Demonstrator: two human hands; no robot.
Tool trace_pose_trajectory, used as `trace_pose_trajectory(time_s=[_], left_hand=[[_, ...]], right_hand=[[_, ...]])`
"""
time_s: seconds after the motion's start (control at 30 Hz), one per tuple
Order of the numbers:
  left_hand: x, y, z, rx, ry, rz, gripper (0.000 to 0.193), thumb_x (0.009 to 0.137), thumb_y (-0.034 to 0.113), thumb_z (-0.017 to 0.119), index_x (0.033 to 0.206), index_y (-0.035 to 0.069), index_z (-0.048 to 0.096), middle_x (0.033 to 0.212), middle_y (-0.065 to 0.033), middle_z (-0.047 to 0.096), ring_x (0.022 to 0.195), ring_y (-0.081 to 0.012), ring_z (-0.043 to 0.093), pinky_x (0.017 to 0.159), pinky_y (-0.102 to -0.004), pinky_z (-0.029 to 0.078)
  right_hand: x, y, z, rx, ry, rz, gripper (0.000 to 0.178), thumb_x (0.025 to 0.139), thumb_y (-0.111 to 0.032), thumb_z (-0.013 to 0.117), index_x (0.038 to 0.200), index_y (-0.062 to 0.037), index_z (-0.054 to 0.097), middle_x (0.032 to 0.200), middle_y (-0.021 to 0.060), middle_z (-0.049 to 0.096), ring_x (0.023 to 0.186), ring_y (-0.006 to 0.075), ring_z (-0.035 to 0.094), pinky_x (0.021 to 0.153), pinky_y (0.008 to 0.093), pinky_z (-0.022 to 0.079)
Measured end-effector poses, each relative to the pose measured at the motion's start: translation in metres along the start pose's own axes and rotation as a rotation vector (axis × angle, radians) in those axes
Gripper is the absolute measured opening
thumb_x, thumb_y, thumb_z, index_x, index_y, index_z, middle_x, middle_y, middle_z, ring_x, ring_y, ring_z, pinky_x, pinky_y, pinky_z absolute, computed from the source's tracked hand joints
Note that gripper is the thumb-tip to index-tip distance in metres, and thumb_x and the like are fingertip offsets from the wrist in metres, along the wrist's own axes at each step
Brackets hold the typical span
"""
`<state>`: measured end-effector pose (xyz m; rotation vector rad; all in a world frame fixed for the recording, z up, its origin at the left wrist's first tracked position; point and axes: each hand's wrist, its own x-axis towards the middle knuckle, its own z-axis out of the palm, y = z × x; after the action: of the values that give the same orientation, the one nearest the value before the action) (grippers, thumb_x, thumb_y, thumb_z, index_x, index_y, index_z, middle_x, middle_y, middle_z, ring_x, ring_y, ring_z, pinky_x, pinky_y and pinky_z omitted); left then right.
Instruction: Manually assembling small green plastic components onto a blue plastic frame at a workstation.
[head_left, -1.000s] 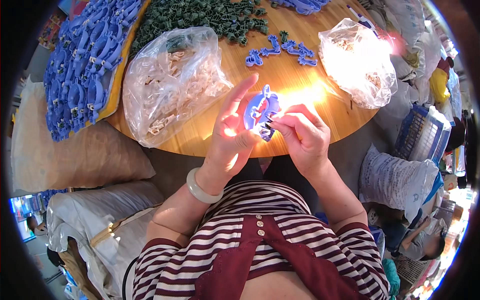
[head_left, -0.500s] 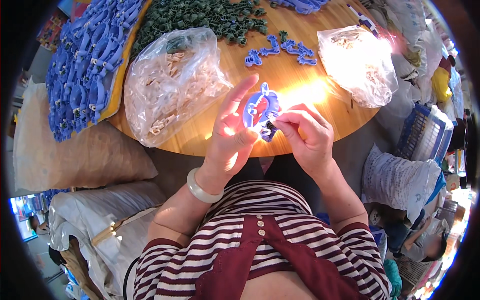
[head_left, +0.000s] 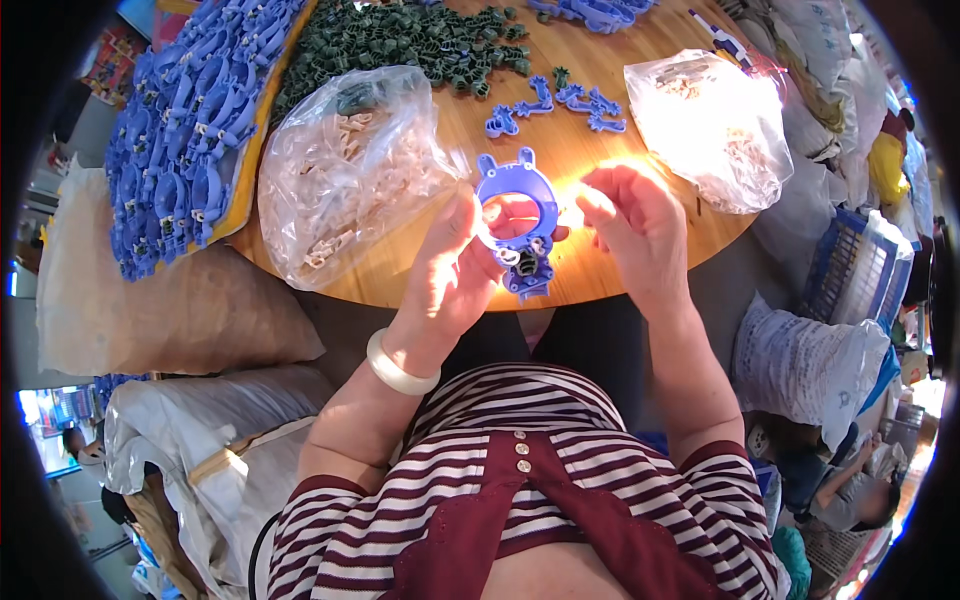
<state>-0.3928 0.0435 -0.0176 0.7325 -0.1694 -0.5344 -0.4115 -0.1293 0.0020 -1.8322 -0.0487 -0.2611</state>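
Note:
My left hand is closed around the left side of a blue plastic ring-shaped part with two ear-like tabs on top. Some fingers show through and behind its round opening. On the narrow lower end of this part sit small white and dark pieces. Just right of it and apart from it, my right hand has its thumb and fingers pinched together. Strong sunlight washes out the fingertips, so whatever small thing they may hold cannot be made out.
On the round wooden table lie a bag of beige pieces, a glaring second bag, a pile of green parts and loose blue parts. A board of blue parts stands left. Sacks surround the table.
My right hand has drawn away from the blue part to the right. The blue part has turned to show its ring face-on, and my left fingers have curled in behind it.

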Motion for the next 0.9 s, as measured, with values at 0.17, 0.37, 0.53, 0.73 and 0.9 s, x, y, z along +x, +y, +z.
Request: trace_pose_trajectory(time_s=[0.17, 0.37, 0.53, 0.73, 0.9], left_hand=[[0.003, -0.001, -0.007, -0.148, -0.069, -0.156, 0.058, 0.094, 0.048, 0.034, 0.121, -0.002, 0.045, 0.103, -0.0158, 0.062, 0.096, -0.0296, 0.061, 0.084, -0.0371, 0.049], [0.0, 0.013, 0.011, 0.631, 0.125, 0.248, 0.037, 0.096, 0.028, 0.042, 0.121, 0.001, 0.042, 0.11, -0.0132, 0.058, 0.098, -0.0217, 0.058, 0.085, -0.0344, 0.048], [-0.02, 0.021, 0.017, 1.497, -0.206, 0.794, 0.038, 0.082, 0.019, 0.064, 0.114, 0.001, 0.054, 0.11, -0.014, 0.057, 0.099, -0.027, 0.058, 0.084, -0.0363, 0.046], [-0.01, 0.0, 0.019, 1.681, -0.374, 0.931, 0.042, 0.069, -0.007, 0.061, 0.11, 0.003, 0.06, 0.105, -0.0137, 0.062, 0.095, -0.0293, 0.061, 0.082, -0.0355, 0.048], [-0.012, -0.005, 0.015, 1.576, -0.126, 0.834, 0.041, 0.073, -0.009, 0.058, 0.112, 0.001, 0.058, 0.103, -0.0147, 0.062, 0.094, -0.0293, 0.061, 0.08, -0.0331, 0.049]], right_hand=[[0.01, 0.0, 0.005, -0.282, -0.075, -0.123, 0.016, 0.082, -0.012, 0.065, 0.091, 0.0003, 0.059, 0.073, -0.0018, 0.057, 0.062, 0.0041, 0.051, 0.053, 0.0182, 0.041], [0.015, 0.025, -0.001, -0.07, -0.026, 0.044, 0.019, 0.081, -0.015, 0.067, 0.078, -0.0008, 0.054, 0.065, -0.0041, 0.05, 0.061, 0.0011, 0.044, 0.053, 0.0177, 0.035], [0.016, 0.025, -0.009, -0.068, 0.004, 0.047, 0.021, 0.081, -0.016, 0.067, 0.074, -0.0013, 0.053, 0.063, -0.0041, 0.048, 0.058, 0.0015, 0.041, 0.05, 0.0193, 0.033], [0.018, 0.029, -0.015, -0.157, 0.006, 0.011, 0.027, 0.08, -0.021, 0.067, 0.068, -0.0008, 0.053, 0.058, -0.0013, 0.047, 0.053, 0.0046, 0.041, 0.047, 0.0225, 0.033], [0.02, 0.016, -0.024, -0.028, -0.156, 0.158, 0.033, 0.082, -0.027, 0.063, 0.067, -0.0001, 0.053, 0.054, 0.0018, 0.048, 0.05, 0.0076, 0.046, 0.045, 0.0235, 0.035]])
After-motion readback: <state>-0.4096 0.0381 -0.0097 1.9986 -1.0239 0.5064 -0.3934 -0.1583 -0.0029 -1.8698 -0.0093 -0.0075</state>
